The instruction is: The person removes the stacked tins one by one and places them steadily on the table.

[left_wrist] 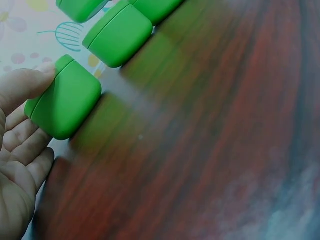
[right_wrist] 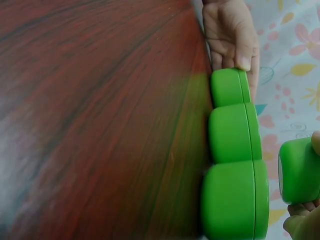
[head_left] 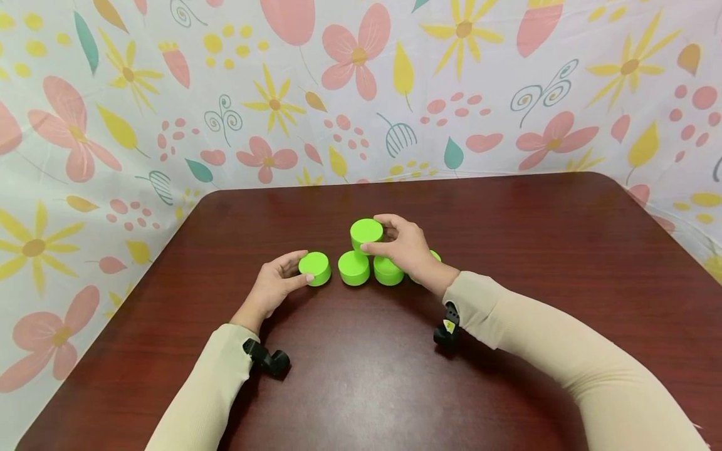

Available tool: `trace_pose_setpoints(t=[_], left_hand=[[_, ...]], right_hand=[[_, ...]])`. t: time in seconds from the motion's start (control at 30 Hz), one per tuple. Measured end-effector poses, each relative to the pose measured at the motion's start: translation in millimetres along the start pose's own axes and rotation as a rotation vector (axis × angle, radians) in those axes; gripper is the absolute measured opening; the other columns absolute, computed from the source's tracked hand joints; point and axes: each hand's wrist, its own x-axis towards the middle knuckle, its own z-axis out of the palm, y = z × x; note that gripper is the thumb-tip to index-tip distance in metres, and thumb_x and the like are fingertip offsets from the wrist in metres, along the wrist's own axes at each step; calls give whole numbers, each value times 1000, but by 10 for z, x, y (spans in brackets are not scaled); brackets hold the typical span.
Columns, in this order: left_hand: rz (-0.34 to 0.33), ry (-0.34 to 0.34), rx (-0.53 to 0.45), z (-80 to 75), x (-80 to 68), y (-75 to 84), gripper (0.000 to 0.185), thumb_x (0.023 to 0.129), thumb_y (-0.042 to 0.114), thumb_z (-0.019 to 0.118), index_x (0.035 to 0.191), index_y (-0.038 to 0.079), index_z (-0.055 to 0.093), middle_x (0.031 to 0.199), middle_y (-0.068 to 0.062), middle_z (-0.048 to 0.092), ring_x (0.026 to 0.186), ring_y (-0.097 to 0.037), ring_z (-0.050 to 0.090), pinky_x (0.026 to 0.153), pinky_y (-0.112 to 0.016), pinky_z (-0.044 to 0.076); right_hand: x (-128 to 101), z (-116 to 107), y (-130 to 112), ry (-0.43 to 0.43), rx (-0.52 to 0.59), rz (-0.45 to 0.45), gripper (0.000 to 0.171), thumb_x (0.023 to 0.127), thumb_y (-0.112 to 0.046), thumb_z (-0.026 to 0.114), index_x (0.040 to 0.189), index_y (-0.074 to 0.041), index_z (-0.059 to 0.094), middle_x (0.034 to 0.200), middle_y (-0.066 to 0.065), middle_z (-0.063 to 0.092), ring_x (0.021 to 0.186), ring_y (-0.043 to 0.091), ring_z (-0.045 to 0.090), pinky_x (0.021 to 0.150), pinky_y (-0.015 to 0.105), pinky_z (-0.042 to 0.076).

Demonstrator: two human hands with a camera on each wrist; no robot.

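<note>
Green round lidded containers stand in a row on the table. My left hand (head_left: 271, 289) pinches the container at the row's left end (head_left: 316, 268), thumb in front and fingers behind; in the left wrist view that container (left_wrist: 70, 102) rests on the tabletop. Above the row, my right hand (head_left: 407, 247) grips a raised container (head_left: 366, 232) between thumb and fingers. The right wrist view shows this raised container (right_wrist: 299, 170) apart from those below. Two middle containers, one left (head_left: 354, 269) and one right (head_left: 388, 272), stand beneath it. My right hand partly hides another container (head_left: 435, 255) at the right.
The dark reddish-brown table (head_left: 366, 388) has a glossy surface. A floral cloth (head_left: 350, 113) hangs behind its far edge. Black straps with small devices sit on the left wrist (head_left: 267, 359) and the right wrist (head_left: 447, 327).
</note>
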Motion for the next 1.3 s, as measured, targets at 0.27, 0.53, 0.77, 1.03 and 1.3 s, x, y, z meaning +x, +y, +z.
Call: trace_pose_setpoints(t=[0.27,0.53,0.77,1.03,1.3], left_hand=[[4,-12,-9,-8,3,20,58,82,4,68,135,0,45,136,-17,48,126,-30,44,85,-19,47],[6,-10,-13,-9,11,36,57,83,3,67,135,0,45,135,-18,48,127,-30,44,84,-17,47],[3,-1,-6,-18,20,55,57,82,5,68,135,3,46,135,-16,49,126,-28,45,84,-18,47],[-12,1,-4,-22,6,34,57,83,6,68,135,4,47,134,-14,50,125,-25,46,85,-17,46],[-10,4,-3,-1,-5,25,56,83,5,68,134,3,47,134,-16,50,126,-28,46,86,-16,45]], right_hand=[[-81,-163,37,29,-6,10,67,75,-19,77,134,-7,46,126,10,56,113,23,56,89,36,48],[-107,-261,58,39,-15,18,68,75,-20,77,134,-7,46,126,9,56,113,22,56,88,35,49],[-159,-342,45,54,-64,7,66,75,-18,77,133,-7,48,122,11,58,109,23,57,86,34,48],[-281,-482,101,69,-45,28,68,76,-17,77,134,-5,46,125,12,57,111,24,56,82,27,49],[-384,-614,161,110,-58,36,66,76,-17,77,133,-4,46,124,13,58,109,24,57,75,14,47]])
